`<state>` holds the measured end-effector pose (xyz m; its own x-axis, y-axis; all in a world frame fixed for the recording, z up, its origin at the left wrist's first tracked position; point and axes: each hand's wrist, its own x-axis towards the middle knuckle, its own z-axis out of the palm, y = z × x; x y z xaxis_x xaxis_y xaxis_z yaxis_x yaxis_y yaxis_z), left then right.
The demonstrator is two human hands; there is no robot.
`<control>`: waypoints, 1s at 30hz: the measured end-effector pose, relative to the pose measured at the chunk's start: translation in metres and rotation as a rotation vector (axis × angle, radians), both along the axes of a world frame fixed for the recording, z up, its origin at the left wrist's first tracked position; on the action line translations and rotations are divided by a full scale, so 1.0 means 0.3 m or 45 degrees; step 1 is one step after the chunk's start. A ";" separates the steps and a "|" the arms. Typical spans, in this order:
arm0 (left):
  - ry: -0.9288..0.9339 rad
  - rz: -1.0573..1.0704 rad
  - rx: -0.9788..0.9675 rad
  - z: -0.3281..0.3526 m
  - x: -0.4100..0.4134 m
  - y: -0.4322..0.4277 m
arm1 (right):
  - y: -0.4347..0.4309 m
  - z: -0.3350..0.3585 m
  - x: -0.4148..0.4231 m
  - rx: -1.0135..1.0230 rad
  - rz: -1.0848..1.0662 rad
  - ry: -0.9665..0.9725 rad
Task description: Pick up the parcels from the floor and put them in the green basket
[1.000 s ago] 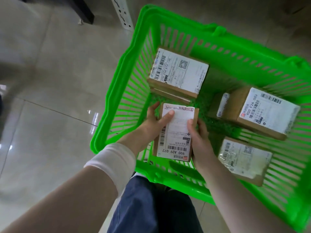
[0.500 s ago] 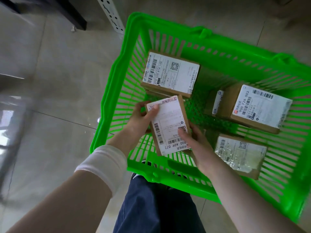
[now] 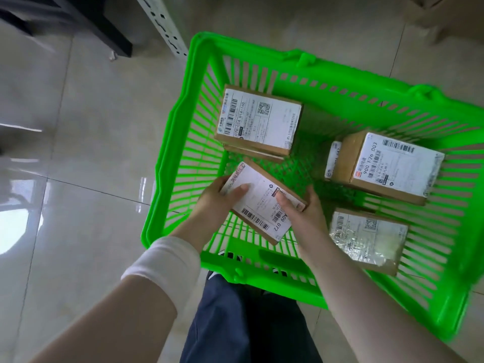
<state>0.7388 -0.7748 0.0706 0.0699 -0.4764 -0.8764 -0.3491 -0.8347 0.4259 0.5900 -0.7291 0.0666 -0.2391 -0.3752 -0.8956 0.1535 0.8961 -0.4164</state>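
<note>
A green basket point(image 3: 167, 163) stands on the tiled floor in front of me. Inside its near left part I hold a small brown parcel point(image 3: 259, 197) with a white label, tilted, between my left hand point(image 3: 217, 203) and my right hand point(image 3: 303, 213). A labelled parcel point(image 3: 262, 121) lies at the basket's far left on top of another box. On the right lies a larger parcel point(image 3: 387, 166), with a smaller one point(image 3: 332, 161) beside it. A parcel wrapped in clear tape point(image 3: 366, 239) rests at the near right.
A white perforated metal post point(image 3: 162, 24) and a dark furniture leg point(image 3: 110, 38) stand on the floor beyond the basket's far left corner. My leg in dark blue trousers point(image 3: 235, 323) is right below the basket's near rim.
Both hands have turned the held parcel counter-clockwise and lowered it deeper into the basket's near left part. The view has shifted, so the basket sits lower in the frame.
</note>
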 end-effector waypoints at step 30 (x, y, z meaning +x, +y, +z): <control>-0.407 -0.347 0.237 -0.195 0.018 0.003 | 0.020 -0.191 0.096 0.073 0.431 0.207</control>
